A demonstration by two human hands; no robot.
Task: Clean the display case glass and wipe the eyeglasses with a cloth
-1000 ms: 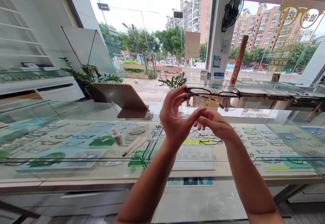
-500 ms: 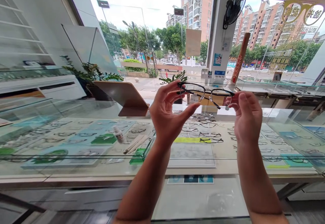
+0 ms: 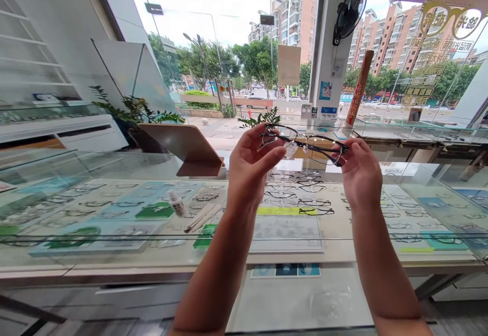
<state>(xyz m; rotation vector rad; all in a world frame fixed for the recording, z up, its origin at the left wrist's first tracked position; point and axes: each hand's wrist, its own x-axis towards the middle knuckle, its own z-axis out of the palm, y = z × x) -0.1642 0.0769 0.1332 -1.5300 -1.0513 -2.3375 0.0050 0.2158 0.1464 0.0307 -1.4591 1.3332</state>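
Observation:
A pair of eyeglasses (image 3: 310, 144) with a dark upper rim is raised in front of me, above the glass display case (image 3: 152, 254). My left hand (image 3: 249, 165) pinches its left end between thumb and fingers. At the other end, my right hand (image 3: 360, 168) grips the frame near the right hinge. The dark temples look folded in behind the lenses. Below, inside the case, rows of eyeglasses (image 3: 315, 211) lie on a pale surface.
A tilted brown-backed mirror or stand (image 3: 183, 145) rests on the counter at left. A white bottle (image 3: 176, 203) and cloth-like strips (image 3: 204, 217) lie to the left. Beyond are potted plants (image 3: 139, 110), a wall fan (image 3: 349, 14) and a large window (image 3: 224, 26).
The eyeglasses have tilted and turned, so their lenses and temples now show at a different angle. My right hand has moved slightly left, and my left thumb has drawn in toward the frame.

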